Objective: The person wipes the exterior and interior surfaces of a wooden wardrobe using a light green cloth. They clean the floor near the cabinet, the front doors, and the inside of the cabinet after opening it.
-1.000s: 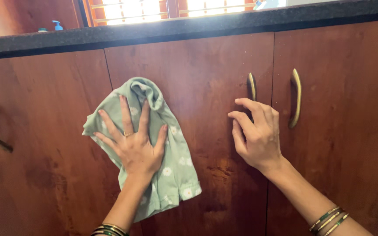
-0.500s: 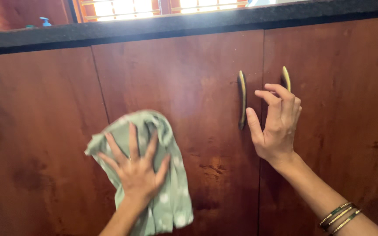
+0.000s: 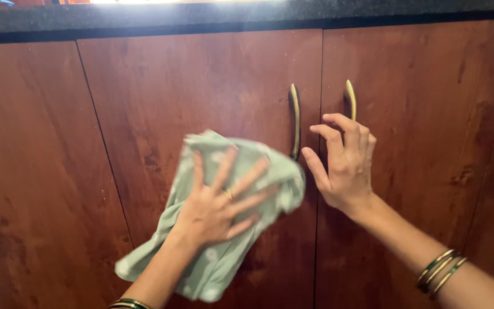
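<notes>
A left hand (image 3: 215,203) presses a pale green cloth (image 3: 224,217) flat against a reddish-brown cabinet door (image 3: 201,91), fingers spread wide across the fabric, a ring on one finger and bangles at the wrist at the bottom edge of the view. The cloth, dotted with small white motifs, bunches under the palm and hangs down below the hand toward the lower part of the door; its upper right corner lies just beside the lower end of the left handle (image 3: 295,120). The right hand (image 3: 344,166) rests open on the neighbouring door (image 3: 430,114), palm to the wood, fingers together and slightly curled, their tips covering the lower end of the right handle (image 3: 350,97); it holds nothing. Green and gold bangles (image 3: 441,269) circle the right forearm. The two brass-coloured handles stand upright on either side of the seam between the doors. Above, a dark worktop (image 3: 247,12) edge runs across the top, with bright light behind it.
</notes>
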